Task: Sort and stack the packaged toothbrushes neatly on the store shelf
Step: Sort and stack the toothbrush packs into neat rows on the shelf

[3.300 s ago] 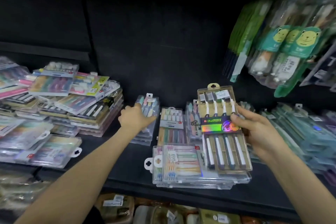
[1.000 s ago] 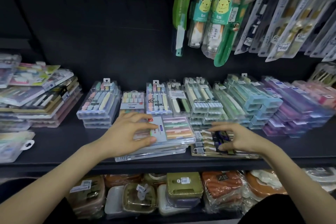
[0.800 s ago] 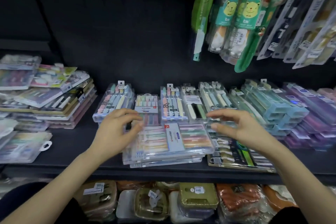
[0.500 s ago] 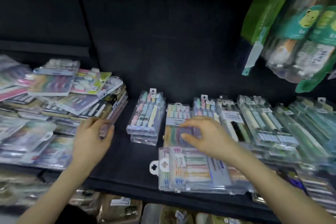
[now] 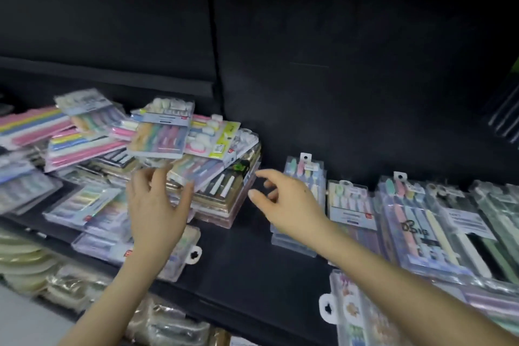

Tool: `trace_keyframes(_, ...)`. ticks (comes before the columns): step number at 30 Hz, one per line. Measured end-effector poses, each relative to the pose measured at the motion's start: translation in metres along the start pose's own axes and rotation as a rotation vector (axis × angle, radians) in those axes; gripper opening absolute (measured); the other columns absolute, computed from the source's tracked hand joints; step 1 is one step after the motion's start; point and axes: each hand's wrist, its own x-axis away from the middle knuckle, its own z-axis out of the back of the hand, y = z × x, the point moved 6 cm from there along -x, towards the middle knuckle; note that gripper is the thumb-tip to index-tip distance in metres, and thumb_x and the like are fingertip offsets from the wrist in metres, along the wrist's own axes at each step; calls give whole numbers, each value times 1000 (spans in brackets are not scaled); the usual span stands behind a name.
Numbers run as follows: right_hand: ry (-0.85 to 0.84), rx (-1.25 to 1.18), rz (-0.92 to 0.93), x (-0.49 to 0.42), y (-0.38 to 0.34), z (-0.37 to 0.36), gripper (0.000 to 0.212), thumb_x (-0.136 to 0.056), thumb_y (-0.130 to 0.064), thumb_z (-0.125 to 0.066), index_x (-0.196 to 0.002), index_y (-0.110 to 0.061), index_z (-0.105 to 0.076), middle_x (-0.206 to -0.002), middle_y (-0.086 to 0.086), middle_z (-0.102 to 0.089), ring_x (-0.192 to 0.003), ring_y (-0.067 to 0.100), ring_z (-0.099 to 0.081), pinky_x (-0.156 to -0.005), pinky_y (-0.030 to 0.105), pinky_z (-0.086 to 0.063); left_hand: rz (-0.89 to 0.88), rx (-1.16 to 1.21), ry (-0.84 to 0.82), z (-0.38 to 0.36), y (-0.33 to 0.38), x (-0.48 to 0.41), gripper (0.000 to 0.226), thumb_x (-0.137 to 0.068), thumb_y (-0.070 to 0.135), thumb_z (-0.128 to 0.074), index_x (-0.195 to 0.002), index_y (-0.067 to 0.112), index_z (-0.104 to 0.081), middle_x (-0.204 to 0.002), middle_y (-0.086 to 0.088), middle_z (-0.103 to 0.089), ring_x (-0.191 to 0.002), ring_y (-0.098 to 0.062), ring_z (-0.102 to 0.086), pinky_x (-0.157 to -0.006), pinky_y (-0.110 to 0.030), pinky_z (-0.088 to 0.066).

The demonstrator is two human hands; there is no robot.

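A messy pile of packaged toothbrushes point(image 5: 179, 149) lies on the left of the black shelf point(image 5: 244, 264), with a pastel pack point(image 5: 161, 135) on top and gold-edged packs point(image 5: 224, 199) below. My left hand point(image 5: 157, 205) hovers open at the pile's front, fingers spread, holding nothing. My right hand point(image 5: 286, 199) reaches toward the pile's right edge, fingers apart and empty. Neat upright rows of packs point(image 5: 415, 222) stand to the right, behind my right forearm. A flat clear pack point(image 5: 362, 314) lies at the shelf's front right.
More loose packs point(image 5: 84, 205) lie flat at the front left of the shelf. Wrapped goods point(image 5: 33, 264) fill the lower shelf beneath. The shelf's back wall is dark. Hanging packs point(image 5: 505, 109) show at the right edge.
The view has swung left to the messy pile. My right hand left the flat front pack and moved left toward the pile. My left hand has come closer to the pile's front.
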Motion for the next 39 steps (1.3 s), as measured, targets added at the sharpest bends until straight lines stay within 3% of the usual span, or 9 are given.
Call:
trace_keyframes(5,98,-88,-178,-60,-16,-39,55,-92,-52,-52,-136,-19,-47,-120,3,-60,-111,24,-57,-82,32,-47,85,-128,30,3,-16,-54,59,-86,48,-50,-132,10,-53,-132,-30,-44,-118,-45,-41,-97,-50,-33)
trace_keyframes(9,158,99,-246,-98,-18,-55,70,-88,-64,-47,-143,-22,-39,-141,11,-45,-129,33,-38,-102,40,-39,268,-183,-189,-10,-37,-89,66,-89,57,-51,-141,17,-43,-135,-29,-43,-122,-42,-42,-98,-45,-34)
trace_keyframes(16,179,193,-440,-115,-15,-50,64,-78,-67,-58,-120,-19,-60,-128,11,-54,-118,32,-48,-93,38,-41,652,563,-404,-14,-60,-100,24,-84,17,-70,-93,-1,-57,-85,-15,-58,-60,-23,-57,-52,-28,-45)
trace_keyframes(20,145,57,-455,-115,-23,-52,29,-86,-42,-58,-103,-20,-67,-104,3,-67,-93,24,-62,-73,28,-49,878,914,-364,-7,-71,-87,29,-89,4,-63,-111,-11,-52,-110,-21,-58,-80,-31,-67,-50,-26,-57)
trace_keyframes(28,267,-308,-388,-102,-19,-43,14,-84,-18,-64,-96,-13,-70,-96,4,-71,-88,26,-66,-72,34,-53,782,1006,-359,15,-73,-67,41,-91,9,-62,-125,-8,-49,-110,-16,-61,-74,-24,-69,-54,-24,-56)
trace_keyframes(31,97,20,-286,-97,-27,-44,28,-94,-41,-51,-108,-25,-70,-94,-2,-70,-84,20,-64,-63,27,-46,795,1080,-382,20,-66,-59,47,-89,10,-64,-130,-4,-45,-109,-14,-61,-65,-21,-71,-54,-25,-57)
trace_keyframes(33,114,150,-274,-88,-33,-36,45,-96,-55,-37,-82,-28,-70,-74,-5,-66,-66,15,-58,-56,25,-40,773,1101,-401,23,-56,-55,47,-88,10,-65,-129,-4,-46,-110,-14,-60,-63,-21,-71,-54,-25,-56)
trace_keyframes(35,149,-98,-264,-77,-41,-29,52,-94,-61,-36,-63,-27,-60,-65,-6,-63,-60,13,-56,-57,27,-42,747,1125,-436,24,-44,-50,43,-88,9,-65,-125,-4,-48,-103,-14,-62,-63,-22,-71,-55,-27,-57)
trace_keyframes(39,89,-862,-197,-47,-56,-25,20,-94,-23,-60,-113,-22,-66,-96,-4,-74,-78,9,-69,-58,21,-54,666,1165,-584,17,-9,-32,38,-86,11,-64,-120,-1,-52,-102,-17,-66,-75,-25,-70,-60,-30,-58)
